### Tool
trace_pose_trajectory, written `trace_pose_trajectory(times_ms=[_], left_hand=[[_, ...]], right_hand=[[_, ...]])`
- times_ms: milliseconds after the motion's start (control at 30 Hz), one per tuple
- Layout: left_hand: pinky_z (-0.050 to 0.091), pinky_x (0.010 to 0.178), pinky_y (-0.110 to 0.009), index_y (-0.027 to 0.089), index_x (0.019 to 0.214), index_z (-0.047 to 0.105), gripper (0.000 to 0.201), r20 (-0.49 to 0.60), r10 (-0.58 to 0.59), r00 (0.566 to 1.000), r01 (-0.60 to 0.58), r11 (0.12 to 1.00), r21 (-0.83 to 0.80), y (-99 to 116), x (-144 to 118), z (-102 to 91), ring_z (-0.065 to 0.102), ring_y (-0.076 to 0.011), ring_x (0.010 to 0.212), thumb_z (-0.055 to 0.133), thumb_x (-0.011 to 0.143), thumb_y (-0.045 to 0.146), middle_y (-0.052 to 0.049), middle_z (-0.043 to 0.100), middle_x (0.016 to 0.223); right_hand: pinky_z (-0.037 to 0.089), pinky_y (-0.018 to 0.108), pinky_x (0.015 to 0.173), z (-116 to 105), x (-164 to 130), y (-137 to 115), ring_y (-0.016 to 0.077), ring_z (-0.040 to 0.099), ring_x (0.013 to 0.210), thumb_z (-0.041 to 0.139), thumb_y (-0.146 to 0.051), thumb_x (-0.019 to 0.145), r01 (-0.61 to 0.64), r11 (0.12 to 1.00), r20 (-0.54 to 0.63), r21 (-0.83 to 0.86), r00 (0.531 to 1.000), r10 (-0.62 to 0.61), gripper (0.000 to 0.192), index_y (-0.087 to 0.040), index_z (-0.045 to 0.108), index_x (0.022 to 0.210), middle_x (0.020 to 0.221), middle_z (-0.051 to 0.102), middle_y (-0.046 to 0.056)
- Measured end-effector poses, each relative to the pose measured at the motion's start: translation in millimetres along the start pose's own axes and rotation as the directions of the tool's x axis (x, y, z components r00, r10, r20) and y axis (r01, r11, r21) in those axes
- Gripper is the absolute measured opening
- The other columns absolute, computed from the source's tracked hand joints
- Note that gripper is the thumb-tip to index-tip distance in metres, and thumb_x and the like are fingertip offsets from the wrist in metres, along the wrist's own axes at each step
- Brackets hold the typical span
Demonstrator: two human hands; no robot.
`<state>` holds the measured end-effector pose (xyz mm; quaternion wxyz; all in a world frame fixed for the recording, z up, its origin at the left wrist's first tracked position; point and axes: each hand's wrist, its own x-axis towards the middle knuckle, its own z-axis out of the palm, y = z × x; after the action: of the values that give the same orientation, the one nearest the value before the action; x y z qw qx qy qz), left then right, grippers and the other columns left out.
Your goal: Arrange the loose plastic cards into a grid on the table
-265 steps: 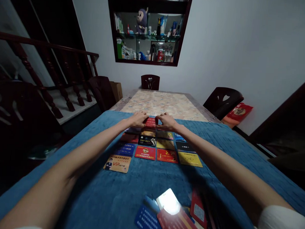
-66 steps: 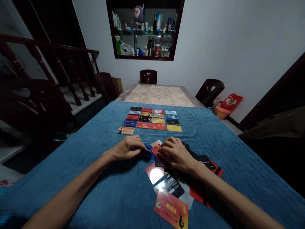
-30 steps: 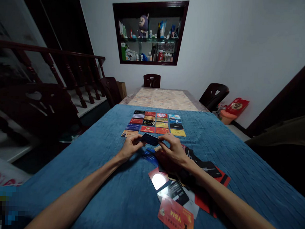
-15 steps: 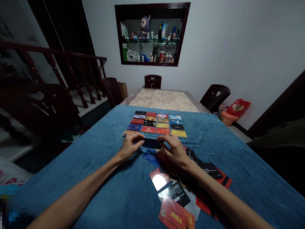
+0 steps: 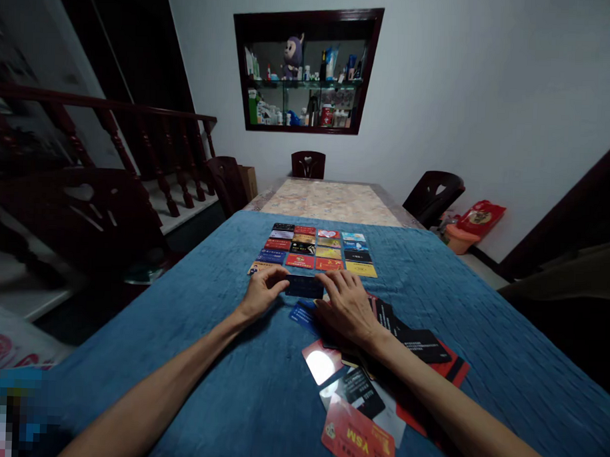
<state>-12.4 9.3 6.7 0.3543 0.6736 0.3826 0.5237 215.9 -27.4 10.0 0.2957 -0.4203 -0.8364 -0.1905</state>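
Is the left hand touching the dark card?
Touching. In the head view the left hand fingertips meet the dark card's left edge, with no gap.

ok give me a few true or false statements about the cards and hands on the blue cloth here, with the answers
1. Both hands hold one dark card between them. True: the left hand and right hand pinch the dark card at its two ends.
2. The card grid lies nearer the person than the hands. False: it lies beyond them, toward the far end of the table.
3. A loose pile of cards lies under and beside the right forearm. True.
4. The cloth is red. False: it is blue.
5. The orange card marked VSM sits in the grid. False: it lies at the near edge of the loose pile.
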Motion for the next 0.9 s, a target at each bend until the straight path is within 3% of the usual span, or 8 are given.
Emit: trace_pose_trajectory(times_ms=[267, 400, 600, 767, 900], left_hand=[[0.053, 0.075, -0.027, 0.016, 0.09, 0.068, 0.019, 0.018, 0.001, 1.0, -0.001, 1.0, -0.008, -3.6, -1.2, 1.7, 0.065, -0.0154, 0.077, 0.069, 0.074, 0.024, -0.002, 0.069, 0.083], [0.055, 0.081, -0.031, 0.017, 0.109, 0.066, 0.031, 0.05, 0.097, 0.994, -0.103, 0.985, 0.141, -5.0, -5.1, 2.6, 0.066, -0.0164, 0.082, 0.065, 0.078, 0.017, -0.003, 0.07, 0.093], [0.052, 0.1, -0.042, 0.022, 0.132, 0.055, 0.055, 0.245, 0.276, 0.929, -0.356, 0.844, 0.401, -0.9, -11.7, 1.3, 0.059, -0.0248, 0.115, 0.063, 0.08, 0.007, -0.01, 0.06, 0.125], [0.045, 0.11, -0.05, 0.024, 0.145, 0.042, 0.071, 0.348, 0.279, 0.895, -0.429, 0.754, 0.498, -1.4, -14.0, 0.0, 0.051, -0.0297, 0.128, 0.065, 0.08, 0.008, -0.013, 0.048, 0.138], [0.046, 0.11, -0.053, 0.023, 0.147, 0.039, 0.072, 0.39, 0.29, 0.874, -0.473, 0.692, 0.545, -1.9, -13.8, -2.4, 0.05, -0.0314, 0.129, 0.064, 0.081, 0.008, -0.014, 0.048, 0.139]], right_hand=[[0.041, 0.046, 0.092, 1.5, -0.5, -1.5, 0.0311, 0.048, 0.11, 0.056, -0.022, 0.089, 0.009, 0.999, -0.032, -0.046, 0.999, -0.01, 0.037, -0.016, 0.059, 0.126, 0.118, 0.061, 0.016], [0.041, 0.046, 0.093, -0.5, 0.0, -0.7, 0.0315, 0.046, 0.111, 0.057, -0.022, 0.088, 0.044, 0.997, -0.06, -0.071, 0.997, -0.048, 0.037, -0.013, 0.06, 0.124, 0.116, 0.062, 0.017], [0.042, 0.045, 0.089, -3.6, 1.5, 3.9, 0.0322, 0.048, 0.109, 0.059, -0.027, 0.089, 0.028, 0.997, -0.009, -0.072, 1.0, -0.029, 0.038, -0.015, 0.06, 0.125, 0.116, 0.063, 0.017], [0.042, 0.045, 0.089, -0.4, -0.6, 6.7, 0.0324, 0.049, 0.107, 0.062, -0.028, 0.088, 0.031, 0.998, 0.004, -0.056, 1.0, -0.03, 0.038, -0.015, 0.062, 0.123, 0.114, 0.063, 0.017], [0.042, 0.044, 0.087, -0.8, -0.5, 7.0, 0.0321, 0.049, 0.104, 0.063, -0.026, 0.086, 0.042, 0.997, 0.016, -0.06, 0.999, -0.041, 0.036, -0.014, 0.063, 0.119, 0.11, 0.064, 0.016]])
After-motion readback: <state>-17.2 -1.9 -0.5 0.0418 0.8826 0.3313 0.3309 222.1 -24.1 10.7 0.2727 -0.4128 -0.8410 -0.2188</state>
